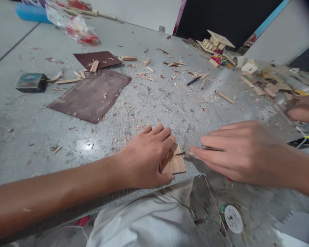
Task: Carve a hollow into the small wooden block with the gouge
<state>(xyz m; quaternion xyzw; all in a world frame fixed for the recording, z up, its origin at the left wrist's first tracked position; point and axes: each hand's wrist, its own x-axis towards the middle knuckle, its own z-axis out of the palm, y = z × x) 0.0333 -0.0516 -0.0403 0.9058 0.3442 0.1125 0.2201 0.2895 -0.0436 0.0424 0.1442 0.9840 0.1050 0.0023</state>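
Note:
My left hand presses down on a small flat piece of light wood at the near edge of a grey board, fingers curled over its top. My right hand comes in from the right, fingers pinched round a thin blade-like tool whose tip touches the wood piece beside my left fingers. Wood shavings lie scattered over the board.
Two dark brown sandpaper sheets lie at the left, with a small dark block beyond them. Wood sticks, a pen and a small wooden model lie at the back right. Another person's hand rests at the right edge.

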